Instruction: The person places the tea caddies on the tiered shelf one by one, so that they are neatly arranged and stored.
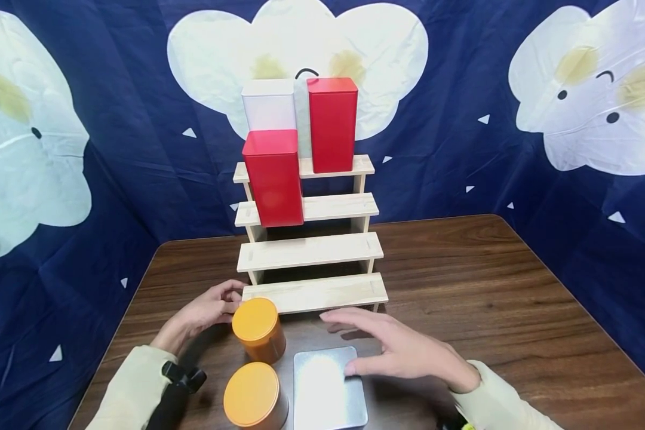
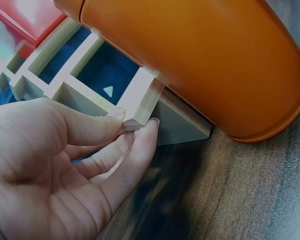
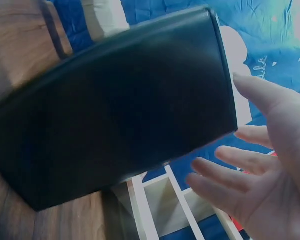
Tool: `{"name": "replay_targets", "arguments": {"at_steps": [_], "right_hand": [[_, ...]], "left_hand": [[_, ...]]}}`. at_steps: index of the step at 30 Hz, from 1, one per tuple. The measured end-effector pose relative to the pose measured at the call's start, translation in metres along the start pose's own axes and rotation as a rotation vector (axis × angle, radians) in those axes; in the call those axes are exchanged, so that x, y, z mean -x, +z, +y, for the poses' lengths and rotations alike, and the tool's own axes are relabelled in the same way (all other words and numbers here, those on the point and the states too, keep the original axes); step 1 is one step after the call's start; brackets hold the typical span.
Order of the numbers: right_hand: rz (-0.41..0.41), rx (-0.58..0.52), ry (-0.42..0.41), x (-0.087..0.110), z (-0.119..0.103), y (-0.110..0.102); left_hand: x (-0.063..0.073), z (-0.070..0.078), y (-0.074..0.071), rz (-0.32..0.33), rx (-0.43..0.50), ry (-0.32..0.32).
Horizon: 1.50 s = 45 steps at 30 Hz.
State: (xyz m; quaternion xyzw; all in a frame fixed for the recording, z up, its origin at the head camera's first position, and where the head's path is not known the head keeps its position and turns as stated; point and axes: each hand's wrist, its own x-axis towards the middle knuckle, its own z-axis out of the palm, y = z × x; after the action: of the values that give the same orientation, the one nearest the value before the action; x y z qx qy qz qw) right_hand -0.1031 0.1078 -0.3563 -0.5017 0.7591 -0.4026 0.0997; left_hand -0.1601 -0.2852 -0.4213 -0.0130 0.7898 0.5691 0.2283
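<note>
A pale wooden stepped shelf (image 1: 314, 292) stands on the table. My left hand (image 1: 212, 307) is at the left end of its lowest step; in the left wrist view, thumb and fingers pinch that step's corner (image 2: 140, 105). Right beside the hand is an orange round canister (image 2: 205, 60). My right hand (image 1: 392, 343) holds nothing, its fingers extended and apart over the right side of a silver rectangular tin (image 1: 322, 394). In the right wrist view the tin's side (image 3: 115, 110) looks dark, and the fingertips (image 3: 242, 82) are close to its edge.
Another orange canister (image 1: 251, 391) stands nearer me. One red tin (image 1: 274, 179) is on the shelf's third step; a second red tin (image 1: 333, 125) and a white tin (image 1: 269, 104) are on the top. A dark blue patterned cloth (image 1: 441, 119) hangs behind the wooden table (image 1: 462, 286).
</note>
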Motion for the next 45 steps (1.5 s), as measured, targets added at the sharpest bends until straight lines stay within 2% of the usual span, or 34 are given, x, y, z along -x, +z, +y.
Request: {"name": "replay_targets", "arguments": {"at_steps": [3, 8, 15, 20, 24, 29, 35, 45], "right_hand": [[-0.051, 0.022, -0.035, 0.004, -0.002, 0.001], [-0.110, 0.002, -0.032, 0.012, -0.003, 0.003], [-0.156, -0.027, -0.092, 0.020, -0.002, 0.002], [-0.178, 0.014, -0.099, 0.024, -0.008, 0.005], [-0.170, 0.070, -0.059, 0.027, -0.012, 0.010], [-0.139, 0.065, -0.016, 0.030, -0.012, 0.014], [-0.065, 0.087, -0.122, 0.029, -0.007, 0.016], [-0.001, 0.046, -0.173, 0.029, -0.009, 0.008]], "left_hand": [[0.000, 0.000, 0.000, 0.004, -0.011, 0.000], [0.000, 0.000, 0.000, 0.007, -0.018, -0.001], [0.000, 0.001, 0.000, 0.000, -0.008, -0.007], [0.000, 0.002, 0.000, 0.002, -0.013, -0.008], [-0.001, 0.002, -0.001, 0.014, -0.018, -0.017], [-0.001, 0.002, -0.001, 0.009, -0.019, -0.016], [0.001, 0.003, 0.000, -0.007, -0.015, -0.003], [0.001, 0.003, 0.001, -0.018, -0.003, 0.008]]}}
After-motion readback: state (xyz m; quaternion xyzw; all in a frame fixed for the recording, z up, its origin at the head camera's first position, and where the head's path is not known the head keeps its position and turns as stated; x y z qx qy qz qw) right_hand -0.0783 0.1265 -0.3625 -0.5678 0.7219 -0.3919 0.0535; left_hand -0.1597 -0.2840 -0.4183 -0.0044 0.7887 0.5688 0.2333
